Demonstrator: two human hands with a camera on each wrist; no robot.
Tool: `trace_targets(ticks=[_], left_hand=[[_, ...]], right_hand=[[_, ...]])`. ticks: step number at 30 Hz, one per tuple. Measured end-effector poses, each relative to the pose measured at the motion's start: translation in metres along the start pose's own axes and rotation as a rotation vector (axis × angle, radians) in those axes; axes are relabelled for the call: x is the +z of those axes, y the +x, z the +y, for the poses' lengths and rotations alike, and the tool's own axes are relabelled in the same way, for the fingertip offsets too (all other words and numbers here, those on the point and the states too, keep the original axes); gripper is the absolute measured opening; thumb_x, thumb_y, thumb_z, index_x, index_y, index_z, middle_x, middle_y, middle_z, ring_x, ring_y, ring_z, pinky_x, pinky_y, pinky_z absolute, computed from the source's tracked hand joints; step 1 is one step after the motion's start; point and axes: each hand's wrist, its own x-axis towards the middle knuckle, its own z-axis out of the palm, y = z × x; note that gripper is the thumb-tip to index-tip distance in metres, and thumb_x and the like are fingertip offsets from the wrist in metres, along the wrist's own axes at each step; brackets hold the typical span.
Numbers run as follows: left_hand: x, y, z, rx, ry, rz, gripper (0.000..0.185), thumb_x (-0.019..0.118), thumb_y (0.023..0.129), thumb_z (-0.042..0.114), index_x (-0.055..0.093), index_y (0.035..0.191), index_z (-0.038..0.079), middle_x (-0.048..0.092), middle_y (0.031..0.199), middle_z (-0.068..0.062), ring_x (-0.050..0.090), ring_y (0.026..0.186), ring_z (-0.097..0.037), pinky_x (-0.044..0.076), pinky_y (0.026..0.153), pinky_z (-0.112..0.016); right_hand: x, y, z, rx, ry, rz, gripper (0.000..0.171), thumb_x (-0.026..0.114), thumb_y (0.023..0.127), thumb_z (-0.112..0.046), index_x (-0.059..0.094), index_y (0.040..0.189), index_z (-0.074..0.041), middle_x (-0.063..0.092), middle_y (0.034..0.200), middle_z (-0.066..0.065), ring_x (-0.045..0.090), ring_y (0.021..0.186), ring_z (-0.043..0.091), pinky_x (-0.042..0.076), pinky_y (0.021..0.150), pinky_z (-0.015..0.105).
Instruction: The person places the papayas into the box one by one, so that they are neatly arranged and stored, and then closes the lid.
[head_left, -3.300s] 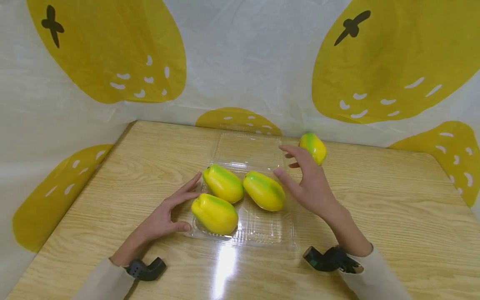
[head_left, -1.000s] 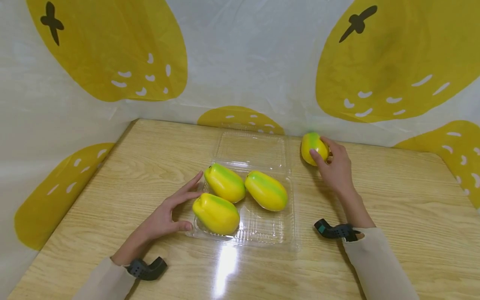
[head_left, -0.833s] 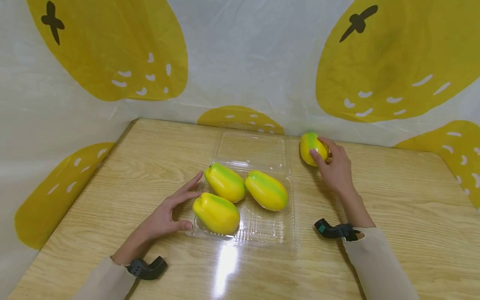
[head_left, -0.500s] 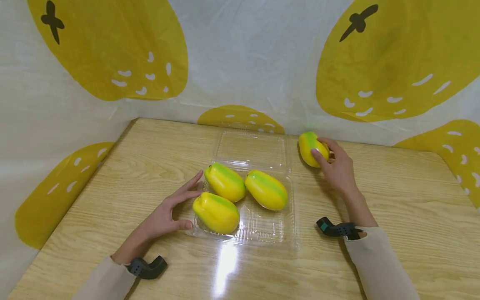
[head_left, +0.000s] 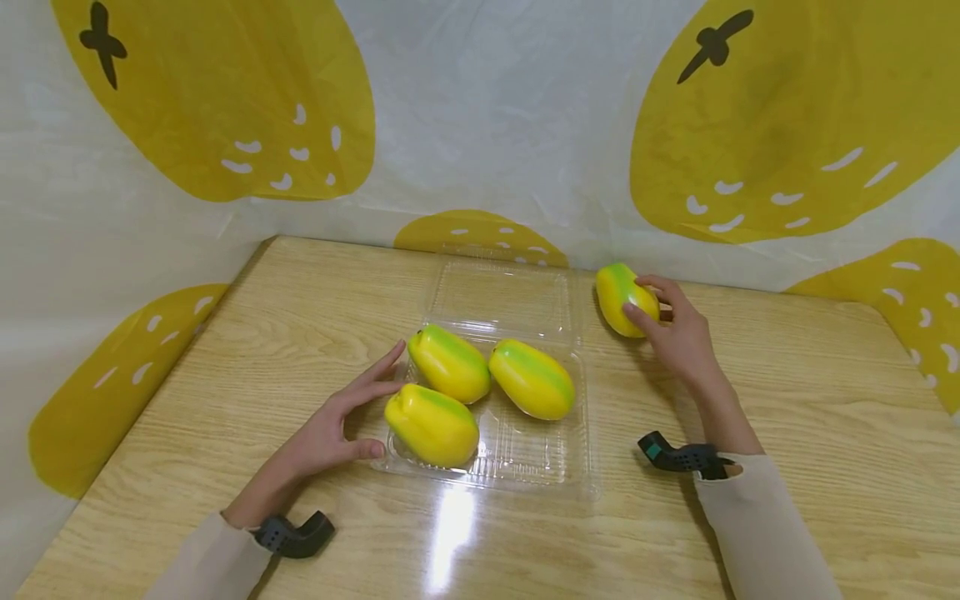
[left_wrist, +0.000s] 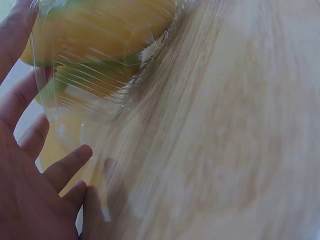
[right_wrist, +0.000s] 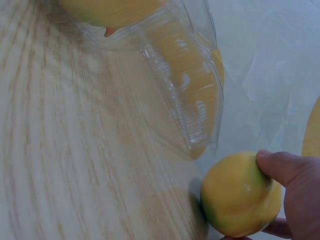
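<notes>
Right hand [head_left: 678, 337] has its grip curled around a yellow-green mango [head_left: 624, 298] sitting on the table [head_left: 810, 392], just right of the clear clamshell tray [head_left: 540, 467]. Left hand [head_left: 330, 425] lies flat, fingers relaxed, against the tray's left edge. Three more mangoes [head_left: 450, 364] sit inside. No readable labels anywhere.

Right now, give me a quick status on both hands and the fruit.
Right hand grips the loose fruit on the table beside the open lid. Left hand open, fingers on the clear tray. Three fruits in tray. Nothing blocking.
</notes>
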Motion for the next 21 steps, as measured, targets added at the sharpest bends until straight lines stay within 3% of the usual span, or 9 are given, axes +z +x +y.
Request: trace_targets(ticks=[13, 21], left_hand=[[-0.0001, -0.0004, 0.0008, -0.014, -0.004, 0.003, 0.065, 0.077, 0.08, 0.033, 0.053, 0.137, 0.015, 0.012, 0.16, -0.005, 0.015, 0.144, -0.029, 0.008, 0.107, -0.064], [-0.0002, -0.0013, -0.0003, -0.017, 0.0, 0.005, 0.065, 0.078, 0.08, 0.033, 0.053, 0.137, 0.014, 0.012, 0.16, -0.005, 0.015, 0.144, -0.029, 0.009, 0.114, -0.044]], right_hand=[[-0.0054, -0.0018, -0.0036, 0.02, -0.024, -0.078, 0.061, 0.056, 0.093, -0.048, 0.036, 0.146, -0.025, 0.035, 0.146, 0.024, 0.046, 0.114, 0.047, 0.043, 0.087, 0.056], [-0.0084, -0.0027, -0.0067, -0.011, -0.022, -0.101, 0.06, 0.06, 0.093, -0.042, 0.038, 0.145, -0.025, 0.035, 0.146, 0.022, 0.045, 0.116, 0.045, 0.042, 0.086, 0.056]])
